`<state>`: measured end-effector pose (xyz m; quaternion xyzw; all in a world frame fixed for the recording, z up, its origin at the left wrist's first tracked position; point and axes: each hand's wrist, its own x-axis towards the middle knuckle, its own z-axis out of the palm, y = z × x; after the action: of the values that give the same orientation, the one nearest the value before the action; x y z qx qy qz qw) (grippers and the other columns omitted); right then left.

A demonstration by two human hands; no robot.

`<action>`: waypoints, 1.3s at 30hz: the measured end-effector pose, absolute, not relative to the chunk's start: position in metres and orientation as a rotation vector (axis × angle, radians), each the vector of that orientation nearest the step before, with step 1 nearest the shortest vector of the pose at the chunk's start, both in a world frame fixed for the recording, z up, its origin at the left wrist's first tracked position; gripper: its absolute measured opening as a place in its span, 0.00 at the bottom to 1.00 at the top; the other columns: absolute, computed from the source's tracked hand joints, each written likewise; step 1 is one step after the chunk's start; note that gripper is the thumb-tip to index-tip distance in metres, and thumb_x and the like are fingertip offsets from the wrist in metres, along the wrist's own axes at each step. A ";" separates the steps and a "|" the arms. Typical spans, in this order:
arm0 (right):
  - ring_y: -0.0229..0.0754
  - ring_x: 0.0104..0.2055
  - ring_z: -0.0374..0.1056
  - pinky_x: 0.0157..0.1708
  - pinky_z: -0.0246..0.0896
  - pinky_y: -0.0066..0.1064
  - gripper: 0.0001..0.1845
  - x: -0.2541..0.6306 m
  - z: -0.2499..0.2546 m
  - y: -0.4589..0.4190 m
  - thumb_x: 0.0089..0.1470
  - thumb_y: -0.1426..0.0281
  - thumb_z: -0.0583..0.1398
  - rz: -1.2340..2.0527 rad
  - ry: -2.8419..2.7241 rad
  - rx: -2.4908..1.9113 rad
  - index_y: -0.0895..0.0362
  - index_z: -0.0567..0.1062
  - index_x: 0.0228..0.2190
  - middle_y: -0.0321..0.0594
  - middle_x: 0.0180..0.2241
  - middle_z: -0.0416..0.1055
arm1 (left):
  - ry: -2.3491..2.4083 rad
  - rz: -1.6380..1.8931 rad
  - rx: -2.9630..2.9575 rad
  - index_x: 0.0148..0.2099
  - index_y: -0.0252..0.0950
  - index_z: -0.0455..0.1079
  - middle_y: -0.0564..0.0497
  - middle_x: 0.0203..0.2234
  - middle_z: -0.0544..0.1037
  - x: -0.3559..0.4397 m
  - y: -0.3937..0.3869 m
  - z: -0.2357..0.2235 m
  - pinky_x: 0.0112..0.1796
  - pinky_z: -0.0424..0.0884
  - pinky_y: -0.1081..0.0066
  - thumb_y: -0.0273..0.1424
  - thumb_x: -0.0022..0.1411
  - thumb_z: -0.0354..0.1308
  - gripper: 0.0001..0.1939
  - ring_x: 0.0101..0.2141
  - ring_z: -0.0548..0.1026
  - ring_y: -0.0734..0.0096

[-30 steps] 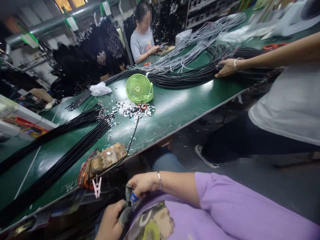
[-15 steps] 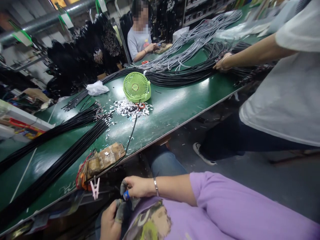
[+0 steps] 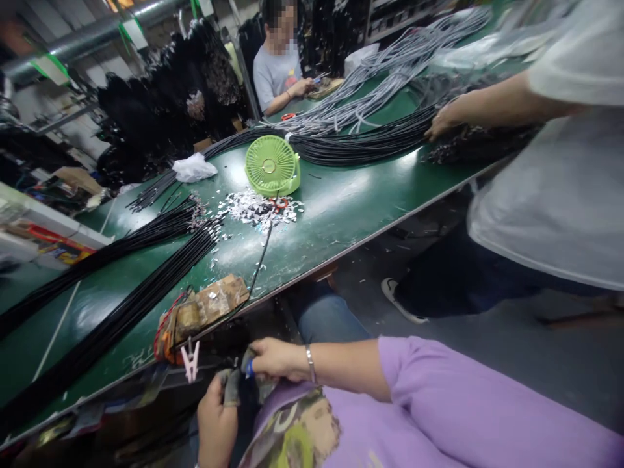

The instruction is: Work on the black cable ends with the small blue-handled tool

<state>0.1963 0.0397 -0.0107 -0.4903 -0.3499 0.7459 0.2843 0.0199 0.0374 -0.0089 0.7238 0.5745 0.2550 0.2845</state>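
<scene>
My right hand [image 3: 273,358], with a metal bracelet on the wrist and a purple sleeve behind it, pinches a small grey fabric piece [image 3: 233,385] that has a blue bit at its top. Just below, my left hand [image 3: 217,421] grips the lower end of the same grey piece in front of my printed purple shirt. Both hands sit below the edge of the green table [image 3: 341,208], close to a pink clothespin [image 3: 190,361]. What the grey piece is exactly, I cannot tell.
Long bundles of black cables [image 3: 121,286] lie across the table, beside a green fan [image 3: 271,166], a heap of shiny scraps [image 3: 258,209] and a taped wooden block [image 3: 205,309]. A co-worker in a white shirt presses a hand [image 3: 441,123] on black cables. Another person sits at the far end.
My two hands have drawn slightly closer and shifted left with the grey piece. The co-worker's hand has slid along the black cables and their body leans further in.
</scene>
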 end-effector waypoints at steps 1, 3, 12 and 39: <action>0.28 0.13 0.47 0.14 0.41 0.20 0.05 0.198 -0.009 0.039 0.44 0.78 0.55 1.970 -0.942 -1.320 0.56 0.64 0.22 0.23 0.12 0.54 | 1.524 0.667 1.848 0.34 0.36 0.71 0.53 0.15 0.73 0.024 0.035 -0.005 0.20 0.65 0.75 0.42 0.54 0.52 0.16 0.17 0.70 0.70; 0.28 0.14 0.46 0.15 0.41 0.21 0.06 0.203 -0.009 0.037 0.44 0.79 0.53 1.929 -0.987 -1.333 0.56 0.63 0.23 0.24 0.13 0.54 | 1.509 0.623 1.676 0.32 0.35 0.68 0.56 0.13 0.69 0.031 0.029 0.002 0.17 0.60 0.77 0.44 0.53 0.53 0.16 0.13 0.64 0.75; 0.39 0.32 0.64 0.36 0.60 0.31 0.06 0.214 -0.021 0.032 0.46 0.69 0.55 1.700 -1.566 -1.115 0.57 0.70 0.28 0.37 0.29 0.71 | 1.425 0.702 1.102 0.28 0.35 0.62 0.58 0.13 0.67 0.032 0.016 0.004 0.14 0.54 0.81 0.45 0.52 0.56 0.17 0.11 0.60 0.83; 0.31 0.22 0.56 0.21 0.52 0.25 0.18 0.194 -0.005 0.032 0.37 0.58 0.66 1.900 -1.054 -1.140 0.57 0.67 0.24 0.30 0.21 0.63 | 1.485 0.741 1.568 0.32 0.34 0.66 0.55 0.17 0.69 0.032 0.006 -0.008 0.23 0.62 0.78 0.32 0.57 0.54 0.06 0.20 0.67 0.78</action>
<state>0.1937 0.0322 -0.0046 -0.4375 -0.4043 0.7290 0.3373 0.0319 0.0058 -0.0078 0.6245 0.5914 0.2951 0.4161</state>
